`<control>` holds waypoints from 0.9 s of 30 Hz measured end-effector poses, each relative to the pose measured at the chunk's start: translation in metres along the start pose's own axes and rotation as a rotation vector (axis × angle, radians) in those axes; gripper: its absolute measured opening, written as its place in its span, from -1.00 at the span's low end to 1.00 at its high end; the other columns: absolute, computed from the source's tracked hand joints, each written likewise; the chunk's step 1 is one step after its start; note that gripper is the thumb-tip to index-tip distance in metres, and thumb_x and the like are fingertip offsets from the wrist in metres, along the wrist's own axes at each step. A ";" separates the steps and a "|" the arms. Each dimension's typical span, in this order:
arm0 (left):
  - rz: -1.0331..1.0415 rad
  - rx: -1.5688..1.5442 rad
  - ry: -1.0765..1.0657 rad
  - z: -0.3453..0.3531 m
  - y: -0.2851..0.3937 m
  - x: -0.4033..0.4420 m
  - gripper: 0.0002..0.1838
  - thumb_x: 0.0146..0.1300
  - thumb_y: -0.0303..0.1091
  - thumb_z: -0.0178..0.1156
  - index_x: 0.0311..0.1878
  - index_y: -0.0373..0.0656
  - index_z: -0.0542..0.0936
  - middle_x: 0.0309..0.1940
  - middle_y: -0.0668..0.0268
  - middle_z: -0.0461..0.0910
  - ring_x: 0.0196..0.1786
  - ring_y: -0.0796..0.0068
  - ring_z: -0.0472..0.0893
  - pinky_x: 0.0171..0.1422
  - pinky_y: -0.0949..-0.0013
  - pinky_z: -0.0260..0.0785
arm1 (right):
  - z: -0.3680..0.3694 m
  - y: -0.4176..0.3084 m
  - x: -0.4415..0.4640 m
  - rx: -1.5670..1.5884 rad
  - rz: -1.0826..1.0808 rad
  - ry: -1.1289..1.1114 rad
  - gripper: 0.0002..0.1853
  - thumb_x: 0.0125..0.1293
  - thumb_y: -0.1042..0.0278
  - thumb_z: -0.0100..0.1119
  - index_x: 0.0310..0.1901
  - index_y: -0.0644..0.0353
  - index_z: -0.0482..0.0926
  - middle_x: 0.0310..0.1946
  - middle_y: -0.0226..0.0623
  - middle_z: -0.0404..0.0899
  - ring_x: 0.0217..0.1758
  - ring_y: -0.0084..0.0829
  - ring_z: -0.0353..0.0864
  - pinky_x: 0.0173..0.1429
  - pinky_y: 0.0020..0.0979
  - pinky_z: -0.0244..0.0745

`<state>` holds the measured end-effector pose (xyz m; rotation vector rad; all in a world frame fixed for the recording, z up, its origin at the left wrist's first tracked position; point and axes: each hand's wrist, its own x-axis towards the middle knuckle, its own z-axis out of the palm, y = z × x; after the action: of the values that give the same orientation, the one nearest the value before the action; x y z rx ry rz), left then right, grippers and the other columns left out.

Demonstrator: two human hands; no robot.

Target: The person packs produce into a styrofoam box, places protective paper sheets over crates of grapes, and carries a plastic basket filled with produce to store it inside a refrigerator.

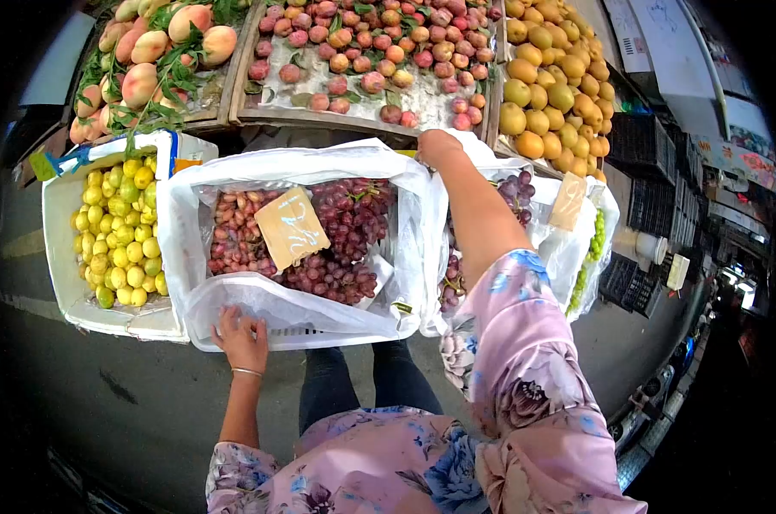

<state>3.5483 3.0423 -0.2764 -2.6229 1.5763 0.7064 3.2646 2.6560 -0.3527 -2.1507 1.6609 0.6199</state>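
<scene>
White liner (259,291) drapes the one crate (379,330) directly before us, and both our hands are at its edges. Our left hand (242,338) is partly open, fingers bent and parted at the near edge; we cannot tell whether it pinches the liner or only touches it. Our right hand (437,147) reaches across to the far right corner, its fingers mostly hidden, so we cannot tell whether it grips.

Inside the crate we see red grapes (349,218), too many to count, with one cardboard sign (293,227) lying on them. To our right are more dark grapes (516,193), a second cardboard sign (568,201) and some green grapes (595,240). To our left stands one white box (62,257) of yellow fruit (131,240). Behind, we count three heaps: peaches (148,73), plums (388,51) and round yellow-brown fruit (551,94).
</scene>
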 end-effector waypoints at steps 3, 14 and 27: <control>0.079 -0.069 0.148 -0.012 0.006 0.001 -0.76 -0.05 -0.27 0.15 -0.29 -0.11 0.44 0.05 0.17 0.26 0.21 0.11 0.13 0.24 -0.02 -0.26 | -0.027 0.011 -0.016 0.111 -0.055 0.198 -0.84 -0.01 0.43 -0.05 -0.35 0.16 0.48 -0.36 -0.11 0.52 -0.24 -0.15 0.49 -0.16 -0.24 0.37; 0.312 0.048 -0.109 -0.021 0.059 0.061 -0.69 0.08 -0.14 0.00 -0.18 -0.14 0.44 -0.25 0.09 0.50 0.00 0.21 0.39 0.22 0.06 -0.16 | -0.201 -0.004 -0.144 0.706 -0.348 0.774 -0.85 0.05 0.45 0.10 -0.29 0.21 0.49 -0.47 -0.37 0.56 -0.45 -0.62 0.48 -0.36 -0.59 0.38; -0.646 -1.648 -0.759 -0.009 -0.011 -0.017 -0.30 0.09 0.31 -0.30 0.02 -0.12 0.33 -0.29 0.18 0.51 -0.28 0.26 0.54 -0.24 0.26 0.39 | -0.081 -0.168 -0.263 1.304 -0.773 0.467 -0.78 -0.22 0.68 0.12 -0.46 0.23 0.39 -0.19 -0.15 0.50 -0.08 -0.30 0.47 -0.02 -0.42 0.34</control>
<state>3.5544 3.0600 -0.2643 -2.2602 -0.4235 3.1286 3.3803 2.8695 -0.1410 -1.6272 0.7502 -0.9839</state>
